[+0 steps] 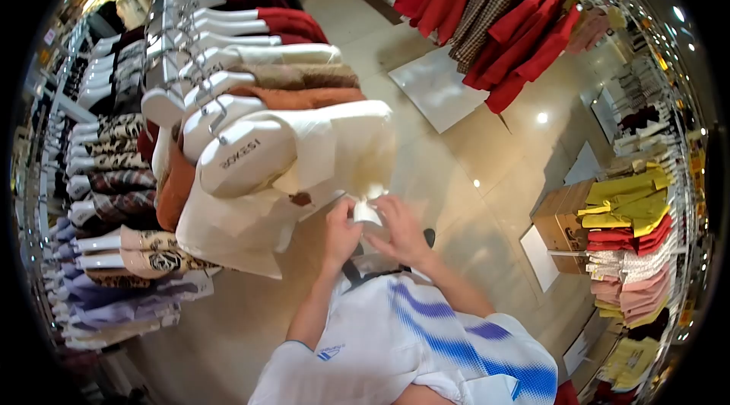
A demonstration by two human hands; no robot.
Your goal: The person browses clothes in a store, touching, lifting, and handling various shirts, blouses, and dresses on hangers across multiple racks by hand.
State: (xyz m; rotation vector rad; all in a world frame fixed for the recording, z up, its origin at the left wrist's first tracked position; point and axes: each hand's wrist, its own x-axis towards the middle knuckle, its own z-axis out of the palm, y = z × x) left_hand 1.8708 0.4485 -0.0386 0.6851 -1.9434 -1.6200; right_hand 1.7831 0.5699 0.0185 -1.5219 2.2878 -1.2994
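A cream garment (331, 139) hangs on a white hanger (247, 158) marked BOKESI, at the front end of the rack. One sleeve comes down toward me, and its pale end, which looks like a cuff (367, 212), is between my hands. My left hand (344, 236) is closed on the cuff's left side, thumb and fingers pinched. From the right, my right hand (398, 231) grips the same cuff with bent fingers. A small brown patch (301, 199), perhaps a label, shows near the garment's neck opening.
Behind the cream garment, an orange garment (304, 97) and several others hang close together. Patterned tops (152, 245) fill a rack at left. Red clothes (525, 40) hang at upper right, above a white board (439, 88). A brown cabinet (561, 215) stands at right.
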